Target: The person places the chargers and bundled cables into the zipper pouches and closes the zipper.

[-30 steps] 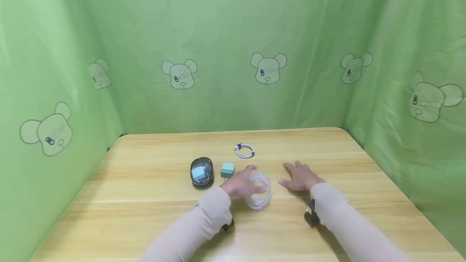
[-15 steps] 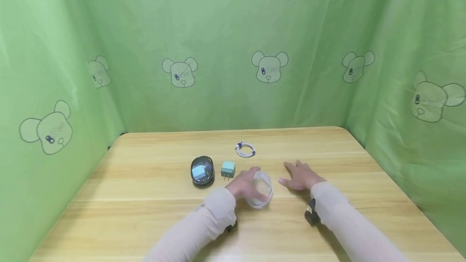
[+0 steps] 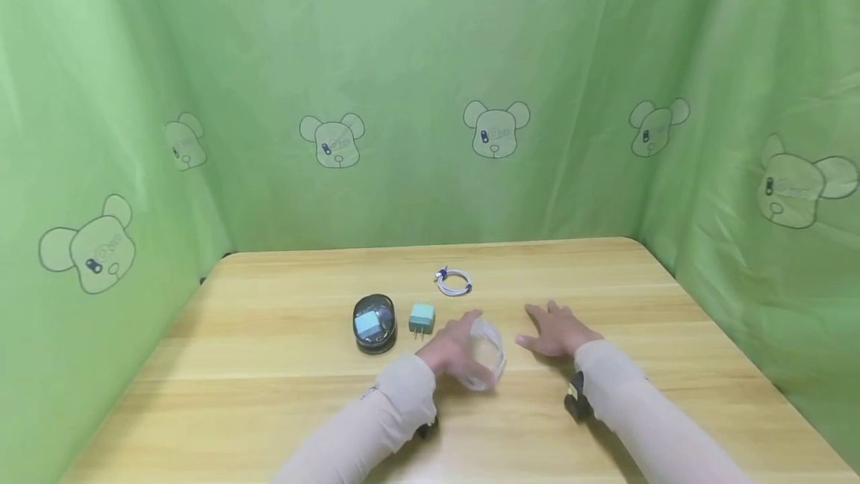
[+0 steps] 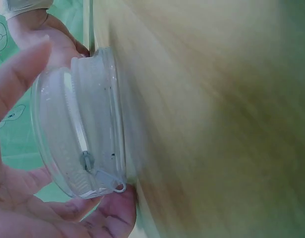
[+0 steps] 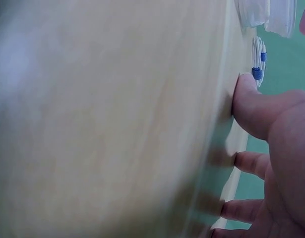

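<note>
My left hand grips a clear round zip case near the middle of the wooden table, thumb on one side and fingers on the other. In the left wrist view the case stands against the tabletop with its zip pull showing and my fingers curled round its rim. To the right of the case, my right hand lies flat on the table with fingers spread. The right wrist view shows its thumb pressed on the wood and holding nothing.
A dark round case with a teal block inside and a teal charger plug sit left of my left hand. A coiled white cable lies further back. Green curtains wall the table on three sides.
My left hand has closed further round the clear case and tipped it slightly. The right hand has stayed flat in place.
</note>
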`<state>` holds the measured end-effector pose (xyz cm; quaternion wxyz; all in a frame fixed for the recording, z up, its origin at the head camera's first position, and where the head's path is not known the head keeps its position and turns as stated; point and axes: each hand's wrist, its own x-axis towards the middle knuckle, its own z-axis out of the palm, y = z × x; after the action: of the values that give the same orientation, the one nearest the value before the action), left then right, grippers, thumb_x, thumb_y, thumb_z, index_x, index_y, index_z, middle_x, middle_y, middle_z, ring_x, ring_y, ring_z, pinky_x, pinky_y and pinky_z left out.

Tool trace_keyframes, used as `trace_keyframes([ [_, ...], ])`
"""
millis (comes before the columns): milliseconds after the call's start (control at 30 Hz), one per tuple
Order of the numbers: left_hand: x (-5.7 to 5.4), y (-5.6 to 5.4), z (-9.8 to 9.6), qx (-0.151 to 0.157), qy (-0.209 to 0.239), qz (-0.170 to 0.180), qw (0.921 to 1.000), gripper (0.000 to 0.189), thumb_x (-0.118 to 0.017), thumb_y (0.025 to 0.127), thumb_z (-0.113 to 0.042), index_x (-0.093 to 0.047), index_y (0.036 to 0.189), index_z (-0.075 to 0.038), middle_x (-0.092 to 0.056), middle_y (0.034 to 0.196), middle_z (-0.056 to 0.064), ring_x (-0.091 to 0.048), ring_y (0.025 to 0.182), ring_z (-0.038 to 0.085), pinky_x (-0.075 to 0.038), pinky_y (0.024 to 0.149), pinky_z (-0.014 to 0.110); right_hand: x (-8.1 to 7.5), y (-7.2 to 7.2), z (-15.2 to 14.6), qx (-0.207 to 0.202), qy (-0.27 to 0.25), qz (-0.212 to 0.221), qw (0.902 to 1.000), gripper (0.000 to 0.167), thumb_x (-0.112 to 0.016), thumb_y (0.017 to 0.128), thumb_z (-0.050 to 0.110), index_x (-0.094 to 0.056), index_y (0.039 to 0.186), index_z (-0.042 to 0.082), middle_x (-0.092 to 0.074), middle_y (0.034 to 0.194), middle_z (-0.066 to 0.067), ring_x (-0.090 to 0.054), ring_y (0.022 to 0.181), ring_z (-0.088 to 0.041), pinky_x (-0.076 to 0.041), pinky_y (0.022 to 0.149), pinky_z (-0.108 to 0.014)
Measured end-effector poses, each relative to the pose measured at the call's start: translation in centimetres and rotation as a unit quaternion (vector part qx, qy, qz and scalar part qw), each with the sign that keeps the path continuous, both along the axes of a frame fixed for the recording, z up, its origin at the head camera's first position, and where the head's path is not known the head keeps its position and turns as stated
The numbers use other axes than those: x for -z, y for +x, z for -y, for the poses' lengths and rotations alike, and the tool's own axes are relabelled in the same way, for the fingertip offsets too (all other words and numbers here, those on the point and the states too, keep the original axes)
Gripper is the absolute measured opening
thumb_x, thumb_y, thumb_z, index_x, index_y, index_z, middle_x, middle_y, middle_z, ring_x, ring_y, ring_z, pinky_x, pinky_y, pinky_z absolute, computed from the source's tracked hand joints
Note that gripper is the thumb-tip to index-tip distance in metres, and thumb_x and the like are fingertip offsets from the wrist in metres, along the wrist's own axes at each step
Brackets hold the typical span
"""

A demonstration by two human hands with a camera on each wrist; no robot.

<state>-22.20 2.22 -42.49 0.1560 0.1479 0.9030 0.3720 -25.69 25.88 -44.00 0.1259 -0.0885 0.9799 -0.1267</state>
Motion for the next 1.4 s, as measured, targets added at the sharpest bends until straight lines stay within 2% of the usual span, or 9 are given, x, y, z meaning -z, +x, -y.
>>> trace_keyframes([
  [200,0.2,-0.3,0.4,-0.025,0.056,0.018,0.9979,0.108,-0.091,0.062,-0.02,-0.029,0.151,-0.018,-0.049,0.134,0.02,-0.053,0.112,0.036,-0.047,0.095,0.053,0.2,-0.2,0.0,-0.004,-0.002,-0.004,1.0,0.083,-0.056,0.09,0.058,-0.034,0.148,0.001,-0.019,0.146,-0.042,-0.017,0.13,-0.063,-0.021,0.097,-0.08],
  [367,0.4,-0.3,1.0,-0.048,0.121,0.046,0.9905,0.103,-0.088,0.067,-0.023,-0.029,0.15,-0.019,-0.052,0.129,0.016,-0.052,0.113,0.035,-0.046,0.095,0.053,0.2,-0.2,-0.2,-0.01,-0.003,-0.002,0.9999,0.084,-0.056,0.09,0.058,-0.034,0.148,0.002,-0.02,0.146,-0.042,-0.018,0.131,-0.063,-0.022,0.097,-0.079],
  [767,0.2,-0.9,2.5,-0.082,0.222,0.074,0.9688,0.101,-0.087,0.071,-0.028,-0.026,0.15,-0.013,-0.051,0.125,0.016,-0.052,0.112,0.031,-0.047,0.097,0.047,0.2,-0.1,-0.3,-0.011,-0.021,-0.003,0.9997,0.084,-0.057,0.09,0.058,-0.033,0.148,0.001,-0.018,0.146,-0.043,-0.016,0.131,-0.063,-0.02,0.097,-0.08],
  [933,0.0,-1.2,2.9,-0.084,0.278,0.091,0.9527,0.096,-0.084,0.075,-0.026,-0.025,0.15,-0.011,-0.054,0.119,0.017,-0.06,0.1,0.025,-0.053,0.088,0.039,0.5,-0.1,-0.4,-0.009,-0.029,-0.004,0.9995,0.085,-0.057,0.09,0.059,-0.034,0.148,0.0,-0.017,0.146,-0.043,-0.014,0.131,-0.064,-0.02,0.096,-0.081],
  [1067,-0.2,-1.3,3.2,-0.079,0.356,0.13,0.9222,0.092,-0.081,0.079,-0.016,-0.023,0.149,-0.011,-0.054,0.117,0.016,-0.064,0.09,0.024,-0.057,0.08,0.034,0.4,-0.1,-0.3,-0.01,-0.031,-0.008,0.9994,0.086,-0.058,0.089,0.059,-0.035,0.146,0.0,-0.018,0.145,-0.044,-0.015,0.13,-0.064,-0.021,0.095,-0.081],
  [1133,-0.2,-1.3,3.3,-0.082,0.407,0.157,0.896,0.087,-0.078,0.081,-0.01,-0.023,0.149,-0.012,-0.051,0.121,0.018,-0.064,0.093,0.027,-0.058,0.079,0.037,0.4,-0.1,-0.3,-0.009,-0.034,-0.011,0.9993,0.085,-0.058,0.089,0.058,-0.035,0.146,-0.001,-0.018,0.145,-0.043,-0.015,0.131,-0.064,-0.021,0.096,-0.08],
  [1267,-0.1,-1.5,3.6,-0.102,0.488,0.203,0.8428,0.078,-0.07,0.086,-0.003,-0.024,0.148,-0.014,-0.038,0.138,0.02,-0.053,0.114,0.042,-0.056,0.083,0.05,0.6,-0.1,-0.3,-0.006,-0.039,-0.015,0.9991,0.085,-0.059,0.089,0.056,-0.035,0.146,-0.001,-0.019,0.145,-0.043,-0.016,0.131,-0.063,-0.021,0.099,-0.078],
  [1333,-0.1,-1.6,3.8,-0.118,0.514,0.216,0.8215,0.078,-0.069,0.086,-0.002,-0.023,0.149,-0.013,-0.031,0.145,0.021,-0.044,0.123,0.046,-0.055,0.085,0.053,0.7,-0.2,-0.3,-0.005,-0.039,-0.018,0.9991,0.084,-0.059,0.089,0.056,-0.036,0.146,-0.002,-0.019,0.145,-0.043,-0.016,0.131,-0.063,-0.022,0.099,-0.078],
  [1400,-0.1,-1.7,4.1,-0.132,0.532,0.225,0.8053,0.078,-0.069,0.087,-0.003,-0.024,0.149,-0.013,-0.026,0.15,0.019,-0.038,0.129,0.046,-0.054,0.087,0.054,0.7,-0.2,-0.3,-0.004,-0.037,-0.021,0.9991,0.084,-0.059,0.089,0.056,-0.036,0.146,-0.001,-0.02,0.145,-0.043,-0.017,0.131,-0.063,-0.023,0.099,-0.077],
])
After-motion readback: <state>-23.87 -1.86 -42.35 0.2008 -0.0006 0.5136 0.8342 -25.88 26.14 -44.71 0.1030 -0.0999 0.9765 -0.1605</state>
